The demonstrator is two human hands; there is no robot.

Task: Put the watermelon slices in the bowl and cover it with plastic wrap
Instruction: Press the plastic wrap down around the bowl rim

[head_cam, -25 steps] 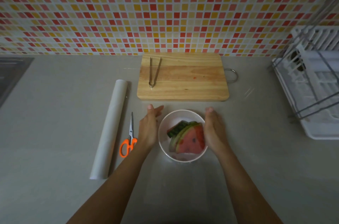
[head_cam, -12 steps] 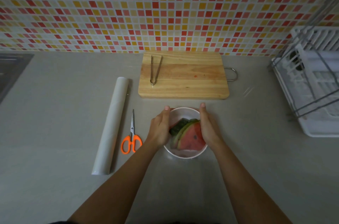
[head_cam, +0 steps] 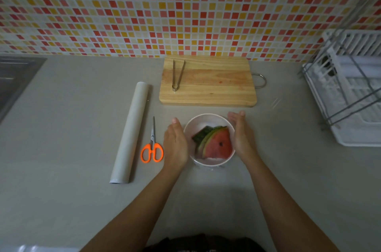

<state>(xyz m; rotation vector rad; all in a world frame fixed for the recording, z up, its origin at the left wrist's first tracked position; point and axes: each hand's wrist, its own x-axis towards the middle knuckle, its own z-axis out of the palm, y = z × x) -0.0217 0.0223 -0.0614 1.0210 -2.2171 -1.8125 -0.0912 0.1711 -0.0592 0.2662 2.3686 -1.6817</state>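
Grey counter (head_cam: 61, 128) below mosaic tiles, left hand (head_cam: 175, 144) and right hand (head_cam: 242, 138) flat with fingers straight, white bowl (head_cam: 206, 162) of watermelon slices (head_cam: 218, 144) between them, orange scissors (head_cam: 152, 149) just outside left hand, plastic wrap roll (head_cam: 129, 132) beyond, cutting board (head_cam: 214, 91) ahead of fingertips.

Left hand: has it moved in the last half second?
Yes. The left hand has slid left, off the rim of the bowl, toward the scissors.

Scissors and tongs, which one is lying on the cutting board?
The tongs lie on the wooden cutting board; the orange-handled scissors lie on the counter beside the left hand.
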